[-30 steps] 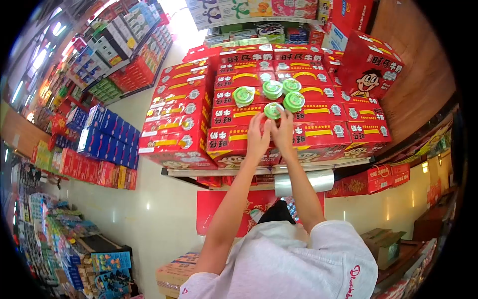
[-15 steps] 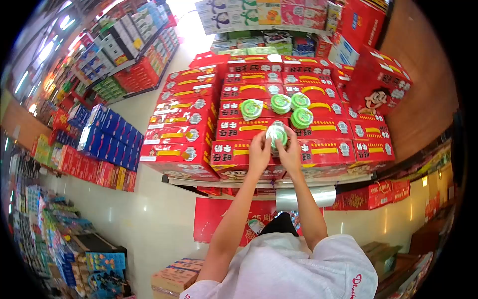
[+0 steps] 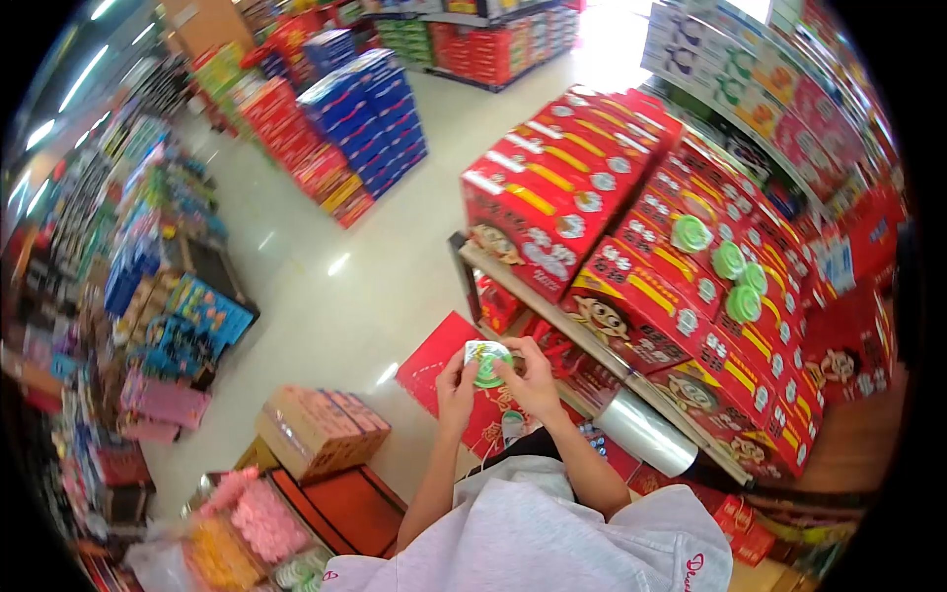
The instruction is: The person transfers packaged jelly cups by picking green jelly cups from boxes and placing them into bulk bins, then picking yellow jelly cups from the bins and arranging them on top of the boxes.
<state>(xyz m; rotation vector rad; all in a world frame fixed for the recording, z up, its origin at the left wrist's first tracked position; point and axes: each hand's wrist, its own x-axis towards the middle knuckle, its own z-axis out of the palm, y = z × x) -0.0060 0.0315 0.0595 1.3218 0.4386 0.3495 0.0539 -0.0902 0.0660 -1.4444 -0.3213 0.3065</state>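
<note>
Pretty crammed shop, with a shiny pale floor (image 3: 281, 286) left showing between the displays. Over on the left, shelves (image 3: 148, 276) are packed with all sorts; then a cardboard carton (image 3: 321, 434) is parked low down, and blue boxes (image 3: 370, 123) are piled up further back. One round green tub (image 3: 488, 364) is gripped between the left hand (image 3: 455, 392) and right hand (image 3: 534, 383), fingers curled round it, while four more green tubs (image 3: 729, 260) are perched on stacked red boxes (image 3: 681, 321).
</note>
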